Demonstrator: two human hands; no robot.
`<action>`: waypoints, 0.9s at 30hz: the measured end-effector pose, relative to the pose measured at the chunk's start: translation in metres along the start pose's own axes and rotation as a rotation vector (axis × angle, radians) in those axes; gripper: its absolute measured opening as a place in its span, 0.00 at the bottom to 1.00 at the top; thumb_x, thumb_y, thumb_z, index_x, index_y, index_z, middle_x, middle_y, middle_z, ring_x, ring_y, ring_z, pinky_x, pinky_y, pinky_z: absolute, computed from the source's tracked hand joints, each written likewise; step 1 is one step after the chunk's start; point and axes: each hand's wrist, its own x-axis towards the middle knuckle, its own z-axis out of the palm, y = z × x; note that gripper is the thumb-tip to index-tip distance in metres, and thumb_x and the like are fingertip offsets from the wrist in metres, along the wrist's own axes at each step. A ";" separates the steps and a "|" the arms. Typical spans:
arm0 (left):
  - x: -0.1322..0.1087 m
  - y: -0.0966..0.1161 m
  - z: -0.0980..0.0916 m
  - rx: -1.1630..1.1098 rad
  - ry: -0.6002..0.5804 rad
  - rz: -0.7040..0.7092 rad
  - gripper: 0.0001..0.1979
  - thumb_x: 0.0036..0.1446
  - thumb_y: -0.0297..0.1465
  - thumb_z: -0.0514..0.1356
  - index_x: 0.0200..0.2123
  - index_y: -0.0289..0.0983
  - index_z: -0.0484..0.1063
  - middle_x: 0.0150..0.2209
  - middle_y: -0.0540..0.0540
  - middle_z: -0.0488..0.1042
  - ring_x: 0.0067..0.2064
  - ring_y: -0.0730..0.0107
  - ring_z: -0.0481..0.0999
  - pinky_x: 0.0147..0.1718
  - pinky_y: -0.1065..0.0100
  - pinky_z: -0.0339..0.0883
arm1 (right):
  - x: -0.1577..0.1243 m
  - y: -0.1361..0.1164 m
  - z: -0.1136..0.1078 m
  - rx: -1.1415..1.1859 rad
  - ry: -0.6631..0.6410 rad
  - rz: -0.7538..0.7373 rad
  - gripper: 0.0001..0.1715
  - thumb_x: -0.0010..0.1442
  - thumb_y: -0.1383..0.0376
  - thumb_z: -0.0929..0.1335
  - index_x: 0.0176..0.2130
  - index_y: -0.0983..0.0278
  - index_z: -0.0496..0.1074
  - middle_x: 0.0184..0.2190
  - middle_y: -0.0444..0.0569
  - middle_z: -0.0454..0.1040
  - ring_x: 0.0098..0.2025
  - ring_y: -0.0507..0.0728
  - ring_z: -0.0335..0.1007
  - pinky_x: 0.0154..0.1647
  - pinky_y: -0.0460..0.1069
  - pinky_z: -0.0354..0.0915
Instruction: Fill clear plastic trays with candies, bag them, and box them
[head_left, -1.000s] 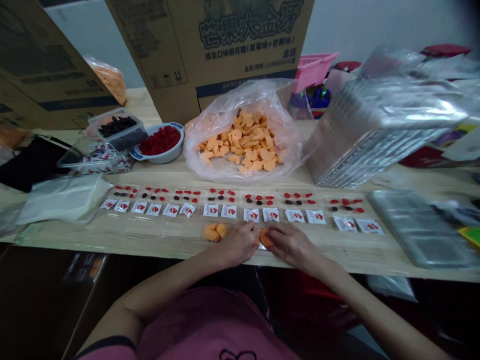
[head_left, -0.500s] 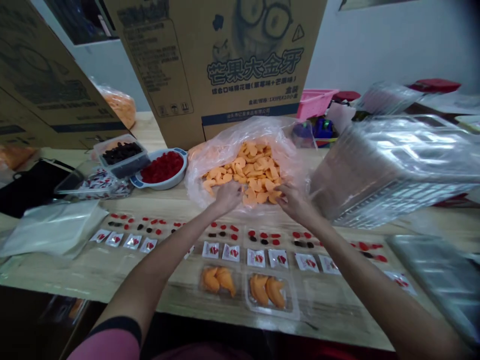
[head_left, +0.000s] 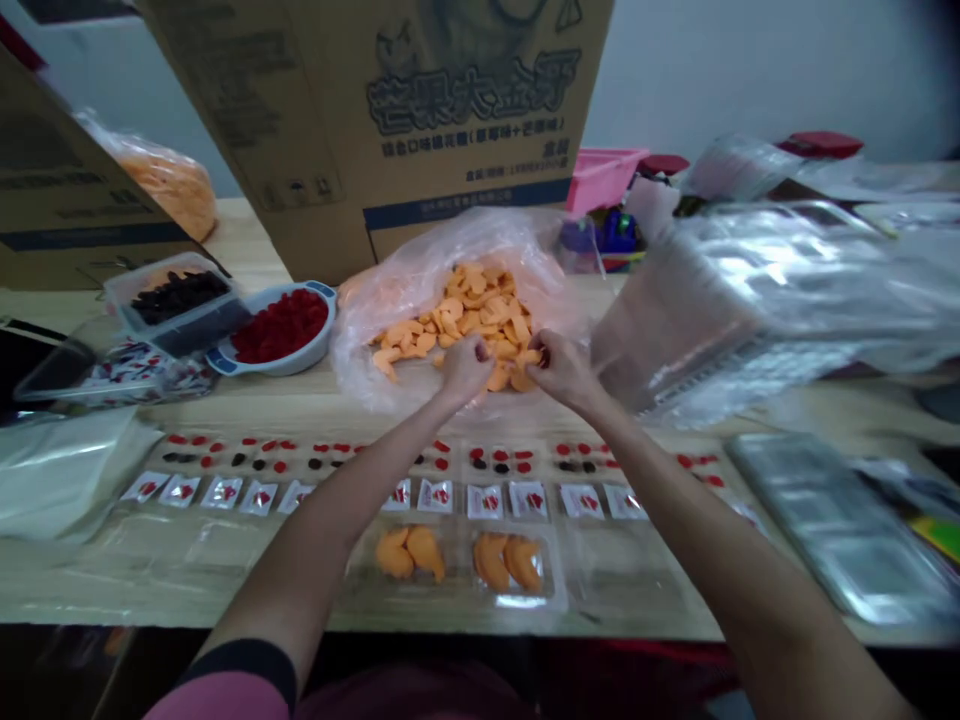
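Observation:
Both my hands reach into an open clear plastic bag [head_left: 390,290] full of orange candy pieces [head_left: 465,305]. My left hand [head_left: 463,368] is curled around some orange pieces at the near edge of the pile. My right hand [head_left: 559,368] pinches orange pieces beside it. In front of me lies a row of clear compartment trays [head_left: 600,580]; two near compartments hold orange pieces [head_left: 409,553] [head_left: 508,562]. Farther compartments hold small white sachets [head_left: 484,500] and red and dark candies [head_left: 499,460].
A bowl of red candies [head_left: 281,325], a tub of dark candies [head_left: 176,297] and a tub of sachets [head_left: 120,365] stand at the left. Cardboard boxes [head_left: 375,110] rise behind. Stacked clear trays [head_left: 750,310] lie at the right, a plastic sheet pile [head_left: 52,470] at the left.
My hands went from the near tray compartments up into the orange candy bag and have closed on pieces there. The camera view shifted slightly.

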 end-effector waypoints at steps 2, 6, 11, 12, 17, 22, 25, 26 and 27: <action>-0.025 0.014 -0.009 -0.074 0.025 0.120 0.06 0.45 0.23 0.56 0.21 0.37 0.62 0.21 0.54 0.62 0.26 0.74 0.62 0.28 0.71 0.55 | -0.035 0.009 -0.019 0.320 0.047 0.026 0.08 0.49 0.71 0.66 0.34 0.65 0.66 0.29 0.46 0.70 0.30 0.54 0.67 0.30 0.46 0.61; -0.100 0.043 -0.008 -0.251 -0.084 0.466 0.07 0.47 0.24 0.56 0.23 0.38 0.59 0.21 0.55 0.61 0.24 0.76 0.61 0.26 0.73 0.56 | -0.130 0.030 -0.054 0.791 -0.016 0.114 0.10 0.48 0.65 0.70 0.33 0.63 0.66 0.32 0.45 0.70 0.32 0.53 0.68 0.31 0.46 0.64; -0.184 0.059 0.029 -0.123 -0.302 0.794 0.04 0.52 0.23 0.55 0.27 0.37 0.63 0.29 0.48 0.71 0.33 0.71 0.70 0.33 0.70 0.65 | -0.232 0.057 -0.056 0.666 -0.095 0.211 0.07 0.52 0.63 0.69 0.32 0.62 0.69 0.33 0.47 0.72 0.36 0.56 0.70 0.38 0.50 0.66; -0.193 0.059 0.037 -0.070 -0.351 0.873 0.03 0.54 0.24 0.54 0.30 0.36 0.65 0.32 0.46 0.72 0.37 0.69 0.71 0.37 0.68 0.66 | -0.245 0.060 -0.051 0.615 -0.095 0.216 0.06 0.53 0.63 0.69 0.33 0.62 0.69 0.33 0.48 0.73 0.37 0.57 0.70 0.39 0.51 0.66; -0.206 0.057 0.055 0.216 -0.480 1.170 0.10 0.62 0.25 0.49 0.36 0.32 0.69 0.35 0.40 0.74 0.43 0.62 0.72 0.44 0.62 0.67 | -0.275 0.064 -0.031 0.418 0.057 0.175 0.07 0.55 0.61 0.67 0.34 0.62 0.72 0.36 0.51 0.75 0.39 0.59 0.71 0.43 0.55 0.67; -0.206 0.057 0.055 0.208 -0.483 1.177 0.15 0.63 0.36 0.52 0.35 0.32 0.73 0.37 0.40 0.74 0.45 0.61 0.71 0.50 0.59 0.64 | -0.273 0.061 -0.027 0.330 0.050 0.056 0.09 0.59 0.61 0.65 0.36 0.61 0.74 0.37 0.53 0.76 0.41 0.61 0.71 0.43 0.56 0.68; -0.209 0.056 0.053 0.222 -0.531 1.213 0.17 0.61 0.39 0.53 0.31 0.33 0.74 0.33 0.41 0.74 0.42 0.62 0.72 0.47 0.60 0.64 | -0.269 0.060 -0.026 0.336 0.047 0.025 0.10 0.60 0.59 0.65 0.36 0.60 0.75 0.37 0.53 0.76 0.39 0.61 0.73 0.41 0.56 0.70; -0.209 0.055 0.052 0.225 -0.533 1.217 0.17 0.61 0.40 0.54 0.31 0.33 0.74 0.34 0.41 0.74 0.41 0.61 0.71 0.46 0.60 0.65 | -0.266 0.059 -0.026 0.337 0.028 0.018 0.10 0.60 0.59 0.65 0.35 0.59 0.75 0.37 0.53 0.76 0.38 0.62 0.73 0.39 0.56 0.71; -0.207 0.055 0.049 0.223 -0.524 1.213 0.18 0.60 0.42 0.54 0.32 0.33 0.75 0.35 0.41 0.74 0.41 0.61 0.71 0.45 0.60 0.65 | -0.262 0.059 -0.028 0.337 0.004 0.013 0.10 0.59 0.59 0.65 0.35 0.57 0.75 0.36 0.52 0.76 0.37 0.62 0.74 0.38 0.56 0.71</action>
